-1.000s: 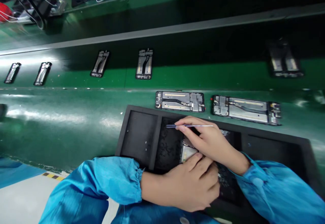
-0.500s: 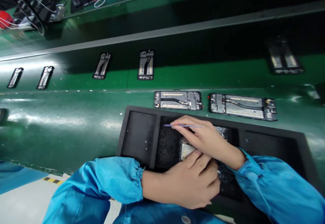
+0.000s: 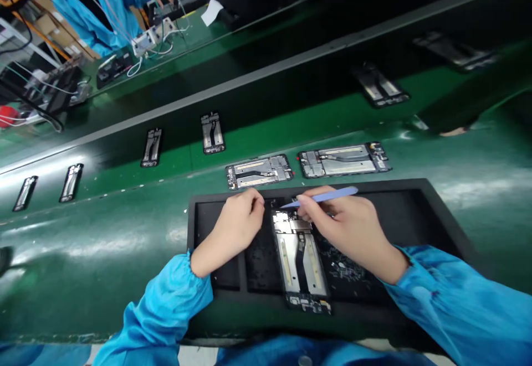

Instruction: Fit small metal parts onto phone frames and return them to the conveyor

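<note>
An opened phone body (image 3: 290,261) lies lengthwise across the black tray (image 3: 192,244), its battery bay and dark flex cable facing up. My right hand (image 3: 347,219) grips blue-purple tweezers (image 3: 332,194), whose tip points left, close to the phone's far end. Beside that same end, on the left, my left hand (image 3: 239,219) is closed with the fingers curled under. Whatever its fingertips pinch, if anything, is hidden. Tiny loose pieces (image 3: 347,269) are scattered in the tray right of the phone.
Two more phone bodies, one on the left (image 3: 260,172) and one on the right (image 3: 344,160), lie just beyond the tray. Several others, such as this phone body (image 3: 213,133), rest on the green belt (image 3: 178,144). Across the line, a person in blue (image 3: 124,0) works near a power strip (image 3: 153,38).
My left hand has lifted off the phone and moved up and left, uncovering it. The tweezers have swung so their tip is at the phone's far end. The view has tilted.
</note>
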`<state>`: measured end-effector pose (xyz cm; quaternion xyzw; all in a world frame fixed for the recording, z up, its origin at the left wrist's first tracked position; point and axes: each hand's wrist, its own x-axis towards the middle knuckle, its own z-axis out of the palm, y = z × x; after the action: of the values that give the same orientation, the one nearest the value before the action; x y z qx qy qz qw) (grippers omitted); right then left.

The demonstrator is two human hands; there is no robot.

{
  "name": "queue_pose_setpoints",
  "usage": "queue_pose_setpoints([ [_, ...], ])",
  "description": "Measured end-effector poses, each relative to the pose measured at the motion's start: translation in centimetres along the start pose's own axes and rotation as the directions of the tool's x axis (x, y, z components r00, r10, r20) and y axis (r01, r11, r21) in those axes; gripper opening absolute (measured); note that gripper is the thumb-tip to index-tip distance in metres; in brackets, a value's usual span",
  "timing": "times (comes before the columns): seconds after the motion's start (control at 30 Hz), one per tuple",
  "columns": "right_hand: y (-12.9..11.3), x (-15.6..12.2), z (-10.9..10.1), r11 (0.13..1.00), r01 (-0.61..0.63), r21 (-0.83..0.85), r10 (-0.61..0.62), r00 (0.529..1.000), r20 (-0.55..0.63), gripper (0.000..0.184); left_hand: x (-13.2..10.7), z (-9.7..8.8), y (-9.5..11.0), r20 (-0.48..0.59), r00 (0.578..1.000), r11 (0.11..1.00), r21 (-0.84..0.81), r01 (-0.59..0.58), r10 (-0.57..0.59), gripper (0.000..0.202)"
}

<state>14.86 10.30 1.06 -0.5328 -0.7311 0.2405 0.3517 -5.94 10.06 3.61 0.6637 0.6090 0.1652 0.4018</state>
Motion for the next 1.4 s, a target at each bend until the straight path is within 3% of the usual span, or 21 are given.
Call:
queue_pose_setpoints([
  [0.1,-0.2,-0.5,0.5,1.0,0.007,-0.018,-0.008,0.999,-0.045,0.028,1.5,0.4,-0.8,0.061,0.998,0.998,-0.059,0.031,-0.028,0.017],
  [0.33,-0.4,-0.5,0.5,0.999,0.045,-0.027,-0.046,0.998,-0.037,0.024,1.7,2.0,-1.3,0.221,0.973,0.974,-0.201,0.104,-0.059,0.018],
  [0.57,-0.5,-0.7,0.7,0.963,0.224,-0.151,-0.239,0.967,-0.087,0.024,2.0,1.8,-1.2,0.246,0.962,0.956,-0.237,0.173,-0.114,0.016],
  [0.8,-0.8,-0.6,0.5,0.925,0.341,-0.167,-0.351,0.936,-0.038,0.023,2.1,2.1,-1.0,0.244,0.961,0.939,-0.278,0.201,-0.133,0.012],
  [1.03,-0.4,-0.3,-0.7,0.969,0.151,-0.194,-0.192,0.958,-0.215,0.021,2.1,2.1,-1.0,0.242,0.956,0.936,-0.264,0.231,-0.168,0.012],
  [1.2,-0.1,0.2,-0.9,0.975,0.194,-0.111,-0.218,0.936,-0.277,0.012,2.2,2.2,-1.1,0.242,0.953,0.933,-0.264,0.246,-0.183,0.011],
  [1.4,-1.5,-1.3,-2.2,0.99,0.143,0.003,-0.138,0.956,-0.26,0.012,2.5,2.8,-1.8,0.24,0.958,0.922,-0.313,0.227,-0.155,0.01],
])
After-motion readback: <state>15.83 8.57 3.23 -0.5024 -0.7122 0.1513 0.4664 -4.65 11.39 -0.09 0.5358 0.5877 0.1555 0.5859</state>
